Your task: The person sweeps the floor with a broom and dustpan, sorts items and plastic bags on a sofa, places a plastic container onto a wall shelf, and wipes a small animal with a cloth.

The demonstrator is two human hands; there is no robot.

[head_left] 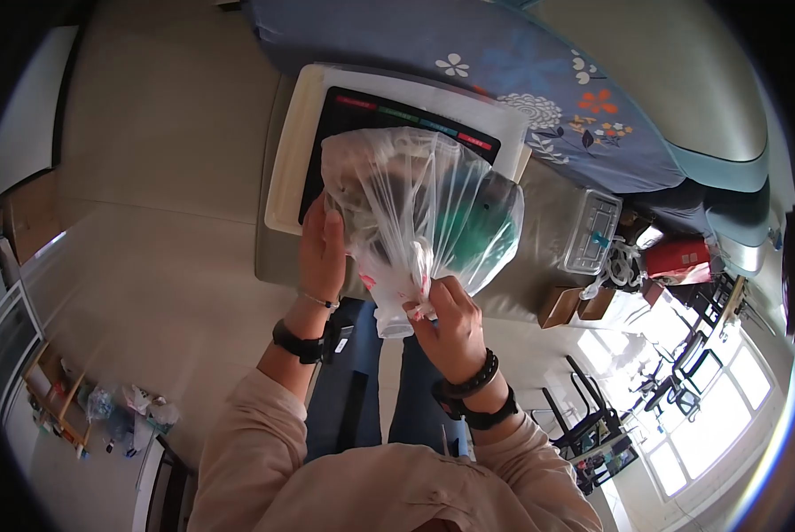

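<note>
A clear plastic bag [406,177] stands full and rounded in front of me, with a green item [473,232] and some brownish-grey things showing blurrily through its film. My right hand [453,326] is closed around the bag's gathered, twisted neck, where red print shows. My left hand [323,257] rests along the bag's left side, fingers stretched out and their tips partly hidden by it. Beneath the bag lies a black board [333,120] with coloured label strips, on a cream tray [284,168].
The tray lies on a beige padded surface [269,253] beside a blue flowered cloth [495,66]. To the right are a clear plastic box [592,230], a small brown carton [560,306], white cables and a red box [678,260]. Chairs [583,417] stand near a bright window.
</note>
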